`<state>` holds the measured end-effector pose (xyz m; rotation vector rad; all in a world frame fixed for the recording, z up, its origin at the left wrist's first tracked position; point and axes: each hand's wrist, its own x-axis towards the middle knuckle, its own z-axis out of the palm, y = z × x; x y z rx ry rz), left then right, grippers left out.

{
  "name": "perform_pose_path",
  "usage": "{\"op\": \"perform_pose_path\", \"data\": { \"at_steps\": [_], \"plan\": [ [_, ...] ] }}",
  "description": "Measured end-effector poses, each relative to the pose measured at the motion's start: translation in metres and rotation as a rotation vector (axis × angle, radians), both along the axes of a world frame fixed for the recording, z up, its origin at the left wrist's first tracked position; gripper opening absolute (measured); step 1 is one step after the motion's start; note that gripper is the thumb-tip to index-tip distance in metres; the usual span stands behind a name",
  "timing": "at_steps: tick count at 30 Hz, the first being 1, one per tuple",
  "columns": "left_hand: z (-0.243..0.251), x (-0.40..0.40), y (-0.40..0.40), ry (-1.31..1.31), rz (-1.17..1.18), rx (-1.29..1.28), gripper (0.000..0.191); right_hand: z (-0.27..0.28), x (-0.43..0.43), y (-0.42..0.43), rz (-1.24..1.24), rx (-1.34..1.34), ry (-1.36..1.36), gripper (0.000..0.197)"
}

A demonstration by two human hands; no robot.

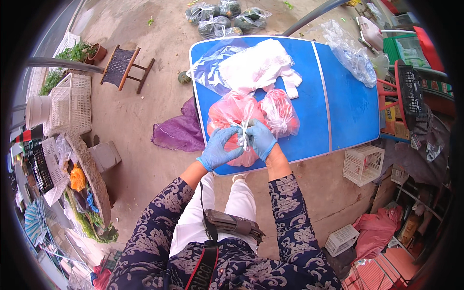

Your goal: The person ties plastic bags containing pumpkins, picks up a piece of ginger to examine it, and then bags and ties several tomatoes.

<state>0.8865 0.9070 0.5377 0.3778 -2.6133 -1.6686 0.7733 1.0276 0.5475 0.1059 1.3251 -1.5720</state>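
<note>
Both of my hands wear thin blue gloves and meet over a clear plastic bag [232, 107] holding reddish things I cannot make out exactly. The bag rests on the blue tabletop [308, 141], near its front left corner. My left hand [220, 148] has its fingers at the left of the bag's twisted neck [244, 135]. From the right, my right hand [262, 139] pinches the same neck. Just right of it sits another clear bag [281, 113] with red contents, its top gathered. Behind both bags lies a pile of white plastic carrier bags [257, 65].
Bagged green squashes [214, 25] lie on the ground beyond the table, and one loose squash [184, 77] lies left of it. A purple mesh sack [179, 127] touches the left side. Crumpled clear plastic [349, 54] covers the far right corner. A white crate [363, 165] stands at right.
</note>
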Motion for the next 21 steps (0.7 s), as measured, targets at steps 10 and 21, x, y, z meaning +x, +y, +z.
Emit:
{"op": "perform_pose_path", "data": {
  "at_steps": [10,21],
  "plan": [
    [-0.018,-0.010,0.035,-0.185,0.400,0.357,0.022,-0.014,-0.055,0.044,0.181,0.118,0.296,0.020],
    [-0.025,-0.007,0.039,-0.286,0.395,0.139,0.024,-0.026,-0.019,0.042,0.442,0.367,1.177,0.012]
  ]
}}
